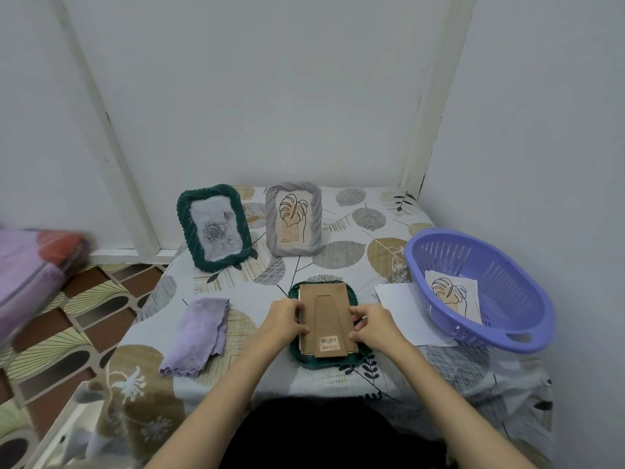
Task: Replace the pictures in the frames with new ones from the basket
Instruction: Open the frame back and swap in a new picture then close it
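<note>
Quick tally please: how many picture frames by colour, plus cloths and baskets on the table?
Green frames: 2, one standing, one face down under both hands (left, right)
Grey frames: 1
Purple cloths: 1
Purple baskets: 1
Total: 5

Purple basket [527, 319], lilac cloth [198, 335], dark green frames [189, 228], leaf-patterned tablecloth [365, 231].

Barcode sticker [329, 343], digits unreadable.

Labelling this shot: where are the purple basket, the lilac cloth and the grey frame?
purple basket [527, 336], head view, front rim.
lilac cloth [198, 333], head view, middle.
grey frame [316, 214], head view, right border.
</note>
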